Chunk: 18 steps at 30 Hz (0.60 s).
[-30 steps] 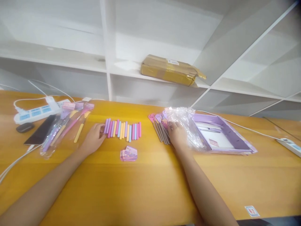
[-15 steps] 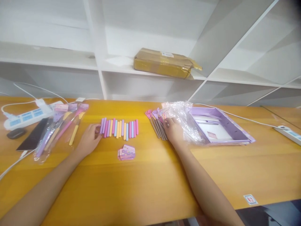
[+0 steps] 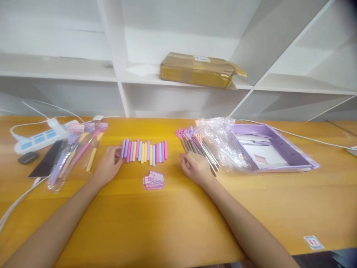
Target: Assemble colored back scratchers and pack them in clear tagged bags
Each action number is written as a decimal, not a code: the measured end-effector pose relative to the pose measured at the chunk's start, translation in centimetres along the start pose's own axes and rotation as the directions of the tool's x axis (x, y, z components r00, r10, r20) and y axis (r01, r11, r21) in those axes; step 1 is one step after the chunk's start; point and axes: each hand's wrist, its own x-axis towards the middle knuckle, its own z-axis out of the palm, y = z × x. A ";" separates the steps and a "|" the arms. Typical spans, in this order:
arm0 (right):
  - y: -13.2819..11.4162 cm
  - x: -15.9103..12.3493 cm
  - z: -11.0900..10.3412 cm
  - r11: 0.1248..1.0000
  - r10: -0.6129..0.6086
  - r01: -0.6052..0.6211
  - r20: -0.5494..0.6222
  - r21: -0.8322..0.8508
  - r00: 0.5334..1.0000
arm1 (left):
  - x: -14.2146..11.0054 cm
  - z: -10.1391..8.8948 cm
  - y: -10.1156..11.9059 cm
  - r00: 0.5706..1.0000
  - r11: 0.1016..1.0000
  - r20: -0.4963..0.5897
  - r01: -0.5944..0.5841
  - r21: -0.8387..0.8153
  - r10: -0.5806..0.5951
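My left hand (image 3: pixel 108 165) rests at the left end of a row of pastel tube-shaped handles (image 3: pixel 143 152). Its fingers are bent, with thumb and forefinger apart, beside the outermost purple handle. On the right, metal back scratchers (image 3: pixel 206 150) with small pink, purple and orange hand-shaped heads lie in a fanned pile. My right hand (image 3: pixel 196 167) is over their lower ends, fingers curled in and tips together. Whatever is under those fingers is hidden. A small stack of purple printed cards (image 3: pixel 153 180) lies on the table between my hands.
Bagged back scratchers (image 3: pixel 74 152) lie at left, beside a dark phone (image 3: pixel 46 160) and a power strip (image 3: pixel 46 137) with white cables. Clear plastic bags (image 3: pixel 223 145) adjoin an open purple box (image 3: pixel 275 149) at right. A taped parcel (image 3: pixel 198 70) sits on the shelf.
My right hand has come down from near the scratcher heads to their lower ends, and more metal rods show. My left hand keeps its place by the handles. The view has shifted slightly.
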 end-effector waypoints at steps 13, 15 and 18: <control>-1.5 -0.8 0.6 0.961 -0.142 0.112 0.102 0.252 0.985 | 0.5 -8.7 -3.8 0.932 0.891 -0.361 0.130 0.435 0.040; -1.4 -0.9 0.6 0.960 -0.135 0.103 0.110 0.261 0.985 | 0.7 -9.9 -5.1 0.947 0.858 -0.320 0.190 0.477 -0.032; -1.5 -1.1 0.7 0.959 -0.138 0.100 0.128 0.265 0.982 | 0.8 -10.3 -6.5 0.978 0.819 -0.184 0.187 0.542 -0.101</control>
